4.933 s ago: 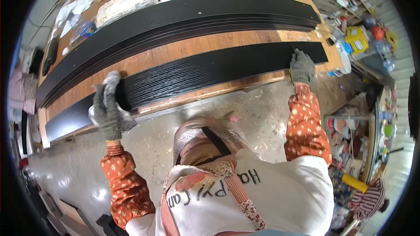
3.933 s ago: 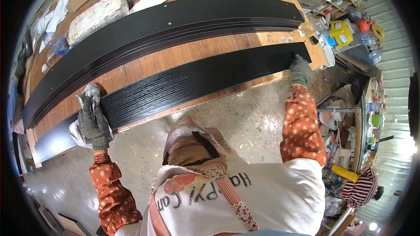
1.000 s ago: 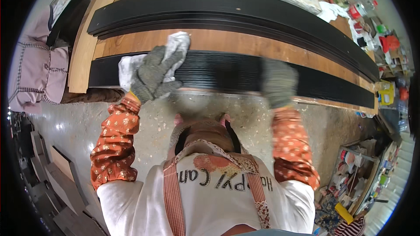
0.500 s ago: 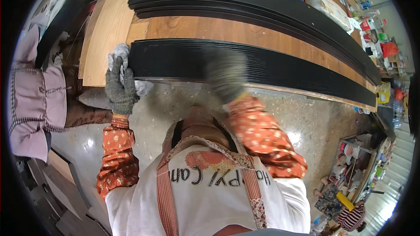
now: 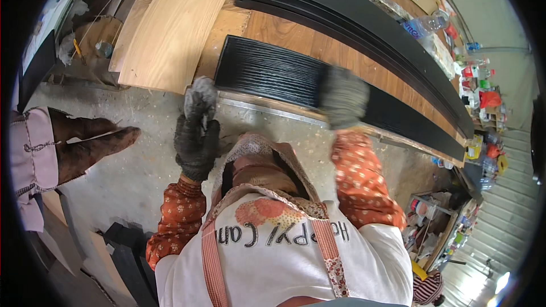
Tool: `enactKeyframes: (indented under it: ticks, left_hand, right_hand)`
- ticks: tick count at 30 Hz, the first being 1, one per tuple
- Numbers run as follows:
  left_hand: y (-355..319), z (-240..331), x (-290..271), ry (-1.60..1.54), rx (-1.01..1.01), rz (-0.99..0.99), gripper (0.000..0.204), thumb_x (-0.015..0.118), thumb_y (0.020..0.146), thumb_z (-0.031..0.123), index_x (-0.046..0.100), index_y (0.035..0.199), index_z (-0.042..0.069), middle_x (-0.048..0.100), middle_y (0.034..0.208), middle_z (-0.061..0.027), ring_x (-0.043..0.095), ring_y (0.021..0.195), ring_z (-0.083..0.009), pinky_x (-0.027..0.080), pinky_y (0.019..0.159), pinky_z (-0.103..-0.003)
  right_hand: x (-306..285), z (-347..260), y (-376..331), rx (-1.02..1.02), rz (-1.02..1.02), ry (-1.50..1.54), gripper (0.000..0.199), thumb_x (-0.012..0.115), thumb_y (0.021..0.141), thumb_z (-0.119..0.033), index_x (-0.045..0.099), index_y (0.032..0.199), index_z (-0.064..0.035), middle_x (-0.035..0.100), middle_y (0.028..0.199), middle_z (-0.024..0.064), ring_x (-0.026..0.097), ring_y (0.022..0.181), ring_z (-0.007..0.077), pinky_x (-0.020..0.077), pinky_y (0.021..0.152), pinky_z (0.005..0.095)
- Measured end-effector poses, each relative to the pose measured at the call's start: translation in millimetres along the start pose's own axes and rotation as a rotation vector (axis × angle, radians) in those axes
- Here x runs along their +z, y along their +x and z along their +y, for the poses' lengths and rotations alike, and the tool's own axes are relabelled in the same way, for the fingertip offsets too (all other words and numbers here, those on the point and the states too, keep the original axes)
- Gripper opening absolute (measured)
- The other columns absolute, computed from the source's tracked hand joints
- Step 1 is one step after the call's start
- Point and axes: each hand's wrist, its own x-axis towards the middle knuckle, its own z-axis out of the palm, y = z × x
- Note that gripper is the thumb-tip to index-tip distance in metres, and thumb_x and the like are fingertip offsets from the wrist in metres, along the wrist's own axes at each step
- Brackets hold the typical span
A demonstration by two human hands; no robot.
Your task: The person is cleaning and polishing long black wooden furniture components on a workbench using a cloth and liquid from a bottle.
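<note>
A long black ribbed panel [image 5: 273,71] lies along the near edge of a wooden workbench [image 5: 296,37]. My left hand [image 5: 196,136], in a dark work glove, is closed around a crumpled grey-white rag [image 5: 199,92] just off the bench edge, below the panel's left end. My right hand [image 5: 343,96], in a grey glove, rests flat on the ribbed panel near its middle; it is blurred. A stack of longer smooth black panels [image 5: 364,23] lies farther back on the bench.
A pale wooden board [image 5: 170,23] lies at the bench's left end. Another person's arm and sleeve [image 5: 62,142] stand at the left. Dark boards [image 5: 122,256] lean on the floor at lower left. Bottles and cluttered shelves [image 5: 478,91] fill the right side.
I have moved left along the bench to the ribbed panel's left end. My left hand with the rag has come off the panel to the bench edge; my right hand has moved onto the panel.
</note>
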Motion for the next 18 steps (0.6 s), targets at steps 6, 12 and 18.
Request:
enactKeyframes:
  ticks: [6,12,18]
  left_hand:
    - [-8,14,-14,0.096,0.072,0.009,0.051,0.061,0.085,0.002,0.054,0.136,0.0,0.058,0.134,-0.018,0.055,0.122,-0.0331,0.042,0.103,-0.044]
    - [-35,-12,-30,0.04,-0.023,0.203,0.049,0.066,0.083,0.008,0.057,0.131,0.0,0.063,0.122,-0.0219,0.062,0.109,-0.0343,0.048,0.093,-0.043]
    - [-34,-10,-23,-0.232,-0.169,-0.011,0.055,0.07,0.083,0.013,0.055,0.134,0.001,0.063,0.113,-0.0195,0.064,0.097,-0.0338,0.051,0.088,-0.042]
  right_hand:
    - [-30,-136,57,-0.422,0.029,0.336,0.029,0.055,0.088,-0.015,0.062,0.116,-0.0103,0.062,0.087,0.0092,0.062,0.075,0.0261,0.0489,0.067,0.0445]
    - [-27,-83,65,-0.103,-0.025,0.21,0.031,0.056,0.087,-0.017,0.063,0.117,-0.0119,0.064,0.087,0.0102,0.063,0.074,0.0313,0.0486,0.073,0.0463]
    - [-31,-134,68,-0.649,0.015,0.454,0.034,0.055,0.086,-0.013,0.063,0.119,-0.0103,0.063,0.089,0.0094,0.061,0.083,0.0302,0.0473,0.076,0.0446]
